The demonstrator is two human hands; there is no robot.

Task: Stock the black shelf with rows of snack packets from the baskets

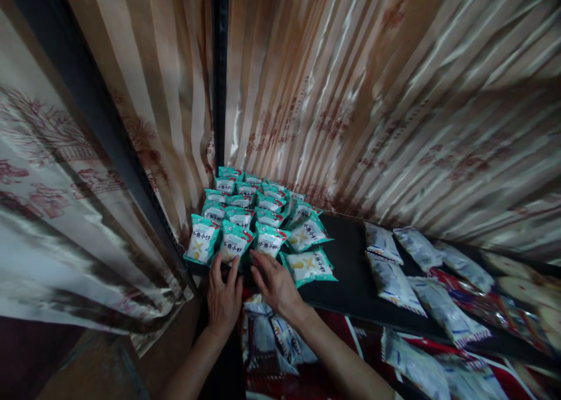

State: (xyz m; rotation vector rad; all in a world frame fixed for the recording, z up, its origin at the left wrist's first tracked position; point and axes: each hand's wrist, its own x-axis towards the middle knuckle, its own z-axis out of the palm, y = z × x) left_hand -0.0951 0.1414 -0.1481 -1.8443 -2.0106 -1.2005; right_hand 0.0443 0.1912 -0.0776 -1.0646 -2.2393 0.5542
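Head view: teal-and-white printed plastic snack packets (270,203) ranked in rows at left end of flat black shelf (346,265). At shelf's front edge, left hand (224,300) and right hand (278,284) both unclenched, fingers extended, fingertips at lower edges of front-row packets. Pale white-and-blue plastic packets (392,283) lie toward shelf's right end.

Bags (239,216) in rows on left end of shelf (346,265); a few more just right. Pouches (392,283) well apart, further right, same shelf. Curtain (280,96) behind and at left; post (220,96) at rear left corner. Packs (264,342) below, before shelf. Left hand (224,300) before second front bag from left, right hand (279,286) before third
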